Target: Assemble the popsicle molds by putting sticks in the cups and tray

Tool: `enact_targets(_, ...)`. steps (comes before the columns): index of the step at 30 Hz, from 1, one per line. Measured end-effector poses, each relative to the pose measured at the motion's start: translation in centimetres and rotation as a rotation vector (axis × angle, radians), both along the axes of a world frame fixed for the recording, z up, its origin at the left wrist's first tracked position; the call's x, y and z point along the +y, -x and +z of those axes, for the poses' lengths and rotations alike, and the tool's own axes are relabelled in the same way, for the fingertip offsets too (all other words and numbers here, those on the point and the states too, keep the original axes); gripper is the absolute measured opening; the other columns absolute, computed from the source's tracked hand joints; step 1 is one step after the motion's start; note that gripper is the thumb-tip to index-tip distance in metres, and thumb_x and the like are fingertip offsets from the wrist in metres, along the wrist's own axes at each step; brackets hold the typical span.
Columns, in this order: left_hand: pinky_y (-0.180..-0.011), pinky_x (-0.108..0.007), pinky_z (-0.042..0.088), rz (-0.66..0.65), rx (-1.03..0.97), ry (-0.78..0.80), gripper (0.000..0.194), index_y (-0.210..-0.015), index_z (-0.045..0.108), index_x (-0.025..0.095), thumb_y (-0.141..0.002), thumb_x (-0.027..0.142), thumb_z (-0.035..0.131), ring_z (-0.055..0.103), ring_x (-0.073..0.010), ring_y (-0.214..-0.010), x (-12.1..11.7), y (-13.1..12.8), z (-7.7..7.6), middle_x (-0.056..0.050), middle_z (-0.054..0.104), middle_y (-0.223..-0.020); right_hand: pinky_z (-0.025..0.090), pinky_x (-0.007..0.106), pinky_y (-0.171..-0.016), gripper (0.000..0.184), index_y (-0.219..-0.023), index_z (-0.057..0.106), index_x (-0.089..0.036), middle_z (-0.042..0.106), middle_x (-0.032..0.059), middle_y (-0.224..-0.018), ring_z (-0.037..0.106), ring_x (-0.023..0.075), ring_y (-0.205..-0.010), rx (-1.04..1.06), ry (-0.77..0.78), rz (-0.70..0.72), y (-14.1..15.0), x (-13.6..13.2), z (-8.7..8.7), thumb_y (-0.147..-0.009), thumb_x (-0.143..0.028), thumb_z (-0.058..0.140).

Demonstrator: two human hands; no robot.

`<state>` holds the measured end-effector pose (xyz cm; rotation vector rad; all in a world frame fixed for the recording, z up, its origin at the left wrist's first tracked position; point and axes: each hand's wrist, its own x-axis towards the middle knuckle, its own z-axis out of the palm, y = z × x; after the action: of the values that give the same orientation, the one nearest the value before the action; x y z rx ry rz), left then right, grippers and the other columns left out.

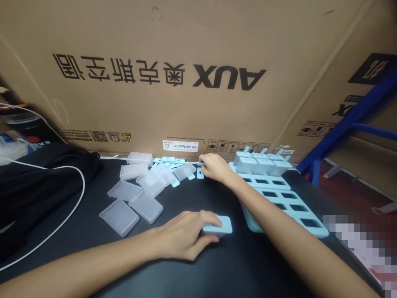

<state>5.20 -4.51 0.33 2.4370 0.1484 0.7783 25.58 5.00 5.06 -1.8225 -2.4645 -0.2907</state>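
My left hand [189, 236] is closed round a popsicle mold [225, 224], a translucent cup with a light blue lid on top, held low over the table. Farther back, my right hand [214, 166] pinches a light blue popsicle stick [201, 164], mostly covered by the fingers. Just below those fingertips lies another small blue piece [200, 174]. A pile of blue sticks and lids [169, 160] sits to its left. Several translucent mold cups [119, 217] are scattered at the left, some overlapping.
A light blue rack [294, 195] with rectangular slots stands at the right, partly behind my right forearm. Several molds with sticks [263, 165] fill its back end. A large cardboard box [155, 111] walls off the rear. Black cloth [46, 194] and a white cable [83, 186] lie left.
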Motion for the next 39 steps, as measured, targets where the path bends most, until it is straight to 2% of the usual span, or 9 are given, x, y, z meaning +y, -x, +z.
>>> enact_targets(3,-0.084,-0.033,0.054,0.024,0.016,0.024,0.036,-0.121,0.032,0.025,-0.093,0.023,0.055,0.068,-0.0215,-0.101,0.0,0.0,0.0,-0.009,0.066,-0.115,0.037,0.029,-0.073,0.019,-0.101,0.06,-0.017,0.067,0.0082,-0.099,0.059,0.0221,-0.092,0.041,0.022,0.01,-0.6,-0.2,0.7,-0.083,-0.018,0.054)
enact_targets(8,-0.084,-0.032,0.055,-0.047,-0.033,-0.004,0.035,-0.119,0.031,0.025,-0.093,0.019,0.053,0.066,-0.0225,-0.106,0.1,-0.2,-0.3,-0.009,0.065,-0.113,0.038,0.034,-0.084,0.022,-0.103,0.062,-0.016,0.066,0.0092,-0.105,0.054,0.0248,-0.103,0.071,0.002,0.117,0.6,-0.9,0.8,-0.085,-0.027,0.055)
enact_targets(13,-0.086,-0.033,0.054,-0.094,-0.029,-0.036,0.035,-0.117,0.031,0.026,-0.092,0.014,0.052,0.064,-0.0217,-0.11,0.3,-0.3,-0.2,-0.009,0.063,-0.118,0.039,0.034,-0.088,0.034,-0.117,0.06,-0.015,0.063,0.0101,-0.118,0.051,0.024,-0.112,0.112,0.052,0.187,2.9,-0.1,0.7,-0.089,-0.018,0.041)
enact_targets(17,-0.091,-0.035,0.052,-0.132,-0.007,-0.103,0.037,-0.115,0.03,0.028,-0.09,0.006,0.046,0.063,-0.0192,-0.112,0.5,-0.2,0.3,-0.007,0.057,-0.131,0.042,0.031,-0.083,0.037,-0.117,0.062,-0.015,0.064,0.0101,-0.118,0.055,0.0231,-0.108,0.055,0.212,0.198,3.9,1.8,1.2,-0.091,-0.015,0.034)
enact_targets(24,-0.092,-0.034,0.051,-0.122,0.002,-0.067,0.032,-0.114,0.033,0.027,-0.091,0.009,0.046,0.063,-0.0186,-0.112,0.6,-0.3,0.4,-0.007,0.058,-0.13,0.045,0.029,-0.072,0.025,-0.102,0.07,-0.015,0.067,0.0124,-0.108,0.063,0.0227,-0.092,-0.025,0.347,0.133,5.0,4.8,2.1,-0.085,-0.018,0.052)
enact_targets(28,-0.092,-0.032,0.05,-0.119,0.0,-0.027,0.03,-0.114,0.035,0.027,-0.092,0.011,0.048,0.063,-0.0177,-0.112,0.7,-0.3,0.2,-0.006,0.058,-0.129,0.048,0.029,-0.068,0.029,-0.104,0.071,-0.017,0.067,0.011,-0.108,0.063,0.0235,-0.09,-0.065,0.406,0.109,5.7,6.0,2.4,-0.077,-0.025,0.066)
enact_targets(31,-0.092,-0.032,0.05,-0.124,-0.003,0.005,0.028,-0.114,0.036,0.026,-0.092,0.012,0.048,0.063,-0.0176,-0.112,0.8,-0.2,0.1,-0.008,0.059,-0.129,0.049,0.03,-0.07,0.034,-0.106,0.071,-0.015,0.067,0.0121,-0.109,0.063,0.0243,-0.093,-0.086,0.401,0.118,6.1,6.4,2.4,-0.074,-0.028,0.072)
enact_targets(34,-0.092,-0.034,0.05,-0.119,0.0,0.039,0.026,-0.115,0.037,0.024,-0.094,0.014,0.048,0.062,-0.0189,-0.112,0.9,-0.2,0.0,-0.01,0.059,-0.128,0.049,0.032,-0.072,0.029,-0.103,0.07,-0.012,0.067,0.0147,-0.106,0.062,0.0256,-0.095,-0.113,0.35,0.145,6.4,6.3,2.1,-0.075,-0.015,0.064)
enact_targets(39,-0.088,-0.035,0.051,-0.013,0.026,0.081,0.028,-0.119,0.035,0.023,-0.095,0.022,0.05,0.064,-0.0211,-0.106,0.9,-0.2,-0.1,-0.01,0.063,-0.116,0.048,0.034,-0.072,0.026,-0.099,0.069,-0.01,0.067,0.0165,-0.101,0.062,0.0273,-0.094,-0.148,0.274,0.165,6.1,5.3,2.1,-0.076,-0.01,0.058)
